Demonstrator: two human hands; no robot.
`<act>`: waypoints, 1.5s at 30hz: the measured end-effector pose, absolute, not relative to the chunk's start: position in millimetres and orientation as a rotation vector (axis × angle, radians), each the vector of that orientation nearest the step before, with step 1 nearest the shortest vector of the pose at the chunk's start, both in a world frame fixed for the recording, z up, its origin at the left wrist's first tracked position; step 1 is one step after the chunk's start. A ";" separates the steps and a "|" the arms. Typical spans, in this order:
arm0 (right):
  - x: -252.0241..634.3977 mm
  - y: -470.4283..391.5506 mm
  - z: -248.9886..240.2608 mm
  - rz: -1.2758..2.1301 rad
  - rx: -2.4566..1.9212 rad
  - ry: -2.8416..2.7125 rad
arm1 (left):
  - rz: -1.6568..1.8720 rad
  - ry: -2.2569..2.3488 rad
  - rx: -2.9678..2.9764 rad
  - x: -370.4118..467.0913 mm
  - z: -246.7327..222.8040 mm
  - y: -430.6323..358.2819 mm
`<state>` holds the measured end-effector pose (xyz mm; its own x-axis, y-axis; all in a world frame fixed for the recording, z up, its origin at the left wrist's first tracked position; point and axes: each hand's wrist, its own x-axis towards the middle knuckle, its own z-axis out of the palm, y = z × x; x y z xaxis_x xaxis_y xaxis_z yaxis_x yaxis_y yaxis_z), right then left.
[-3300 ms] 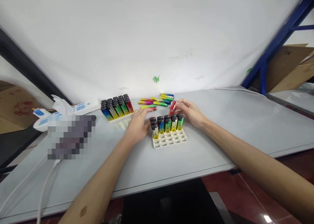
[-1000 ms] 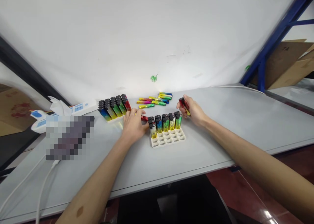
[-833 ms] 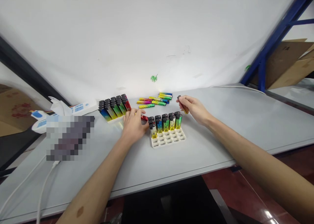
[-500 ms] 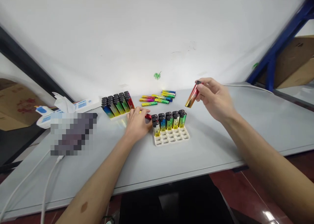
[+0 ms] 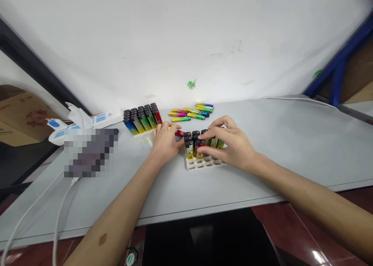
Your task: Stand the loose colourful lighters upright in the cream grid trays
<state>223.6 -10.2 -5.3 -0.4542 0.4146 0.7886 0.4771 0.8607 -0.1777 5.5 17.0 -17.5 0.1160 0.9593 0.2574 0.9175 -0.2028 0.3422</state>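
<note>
My right hand (image 5: 230,143) pinches a red and yellow lighter (image 5: 200,149), which stands upright in the white tray (image 5: 208,163) beside a clear and yellow lighter (image 5: 189,149). Other black-topped lighters stand in the tray's back rows, partly behind my fingers. My left hand (image 5: 167,141) is closed at the tray's left side, around a red lighter (image 5: 179,133) that lies flat and shows between its fingers. A second rack (image 5: 142,133), full of upright lighters, is to the left. Several shiny lighters (image 5: 190,114) lie loose near the wall.
A white power strip (image 5: 101,119) with plugs is at the left back, and a blurred dark device (image 5: 93,151) with a white cable lies in front of it. Another white cable (image 5: 303,98) runs along the right back. Cardboard boxes stand at both sides.
My right hand has come down and left from above the table, bringing the red and yellow lighter into the tray's front part. My left hand has stayed beside the tray; the view has shifted slightly.
</note>
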 end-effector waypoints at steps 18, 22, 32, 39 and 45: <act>225.5 -8.3 -3.3 -0.371 -0.536 -2.157 | 1.224 1.519 1.820 4.9 -16.6 23.4; 224.6 -9.9 -3.2 -0.550 -0.537 -2.141 | 1.283 1.310 1.480 4.8 -14.1 21.9; 247.9 17.6 1.1 -0.001 -0.918 -1.767 | 1.232 1.003 1.234 7.7 -9.7 19.3; 258.1 53.2 -26.6 0.662 -1.139 -1.815 | 1.152 1.116 1.208 12.5 -15.6 22.2; 248.6 51.8 -32.4 0.719 -0.905 -2.062 | 1.153 1.120 1.337 7.7 -19.0 22.3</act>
<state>248.6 51.8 -32.4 -0.4612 0.7854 0.4128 0.3586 0.5905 -0.7230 7.7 22.3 -19.0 0.1152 0.9913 0.0633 0.0339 -0.0676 0.9971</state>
